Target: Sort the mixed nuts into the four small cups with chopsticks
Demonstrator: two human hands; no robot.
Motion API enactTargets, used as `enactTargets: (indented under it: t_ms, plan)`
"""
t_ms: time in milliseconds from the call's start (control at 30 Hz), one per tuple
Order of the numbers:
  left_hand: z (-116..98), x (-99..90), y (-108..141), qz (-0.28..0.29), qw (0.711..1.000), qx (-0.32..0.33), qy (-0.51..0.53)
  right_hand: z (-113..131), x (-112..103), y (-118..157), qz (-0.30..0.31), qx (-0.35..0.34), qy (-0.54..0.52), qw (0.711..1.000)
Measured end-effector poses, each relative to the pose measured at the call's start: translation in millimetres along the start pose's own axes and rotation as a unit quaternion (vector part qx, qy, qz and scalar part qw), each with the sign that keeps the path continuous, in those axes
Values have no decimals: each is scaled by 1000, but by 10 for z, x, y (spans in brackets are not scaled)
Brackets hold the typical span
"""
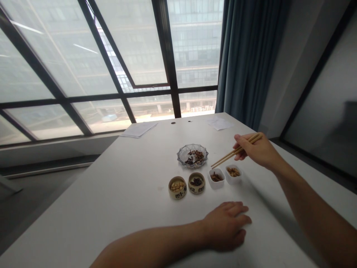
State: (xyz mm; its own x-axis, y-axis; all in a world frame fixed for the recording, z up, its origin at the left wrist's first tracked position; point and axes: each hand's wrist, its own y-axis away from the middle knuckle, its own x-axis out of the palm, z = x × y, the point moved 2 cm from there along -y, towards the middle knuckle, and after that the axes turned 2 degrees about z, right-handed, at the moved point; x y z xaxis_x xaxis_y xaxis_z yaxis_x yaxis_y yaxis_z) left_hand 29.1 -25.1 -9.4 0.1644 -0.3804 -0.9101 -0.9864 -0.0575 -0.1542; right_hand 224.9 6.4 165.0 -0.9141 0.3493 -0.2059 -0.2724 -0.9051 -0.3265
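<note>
My right hand (252, 149) grips a pair of wooden chopsticks (232, 153). Their tips are above the back edge of a white square dish (216, 183) that holds dark brown pieces, and nothing shows between them. Right beside it, another white dish (234, 179) contains lighter brown pieces. Farther back, a clear glass bowl (180, 159) has mixed dark and brown dried bits in it. Two round beige pots stand to the left: one pot (177, 195) with pale nuts, one pot (196, 189) with dark pieces. My left hand (227, 225) lies flat on the table, fingers spread, in front of the dishes.
The white table (119, 193) reaches back toward the windows. Papers (139, 129) lie at its far left, and another sheet (220, 123) at the far right. A dark round hole (173, 123) is near the back edge. A blue curtain (245, 63) hangs behind.
</note>
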Motion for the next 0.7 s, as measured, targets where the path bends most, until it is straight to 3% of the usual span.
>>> enactTargets:
  t_ms: [200,400,700]
  plan:
    - [6,15,5,-5,1000,5,-4,6,34,-15,-40,-40,-9,998]
    - [3,23,-3,0,1000,4,3,-157,213,-198,-53,-72,-29,996]
    - [2,30,0,2,1000,1,15,-537,608,-638,-1,-72,-31,997]
